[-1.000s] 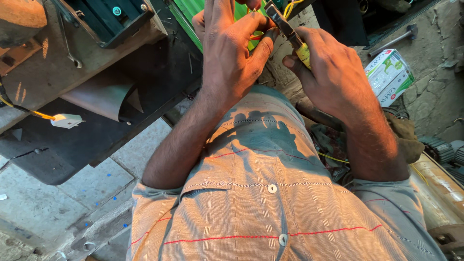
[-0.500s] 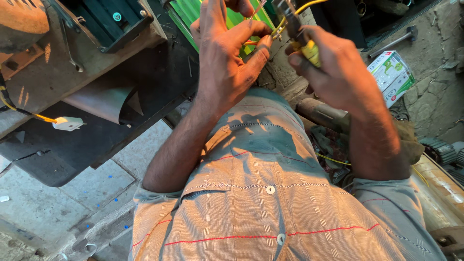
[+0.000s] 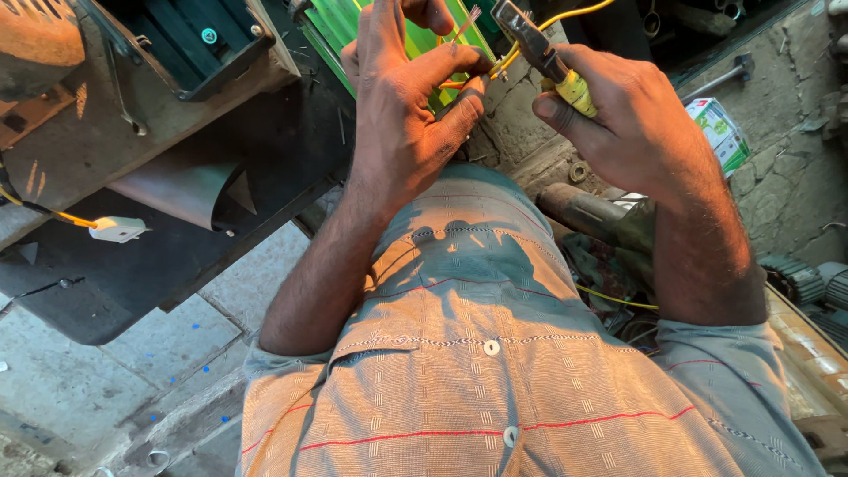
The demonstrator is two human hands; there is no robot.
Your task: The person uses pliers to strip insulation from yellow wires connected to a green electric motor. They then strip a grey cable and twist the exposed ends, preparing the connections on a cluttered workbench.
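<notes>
Just above the shirt front, the left hand (image 3: 402, 124) pinches a yellow wire (image 3: 508, 57) with bared strands, while the right hand (image 3: 636, 124) grips yellow-handled pliers (image 3: 539, 53) closed on it. Stripping looks under way; a steady pull seems needed next.

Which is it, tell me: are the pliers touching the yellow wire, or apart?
Touching. The head view shows the pliers in the right hand closed on the yellow wire, which the left hand pinches.
</notes>
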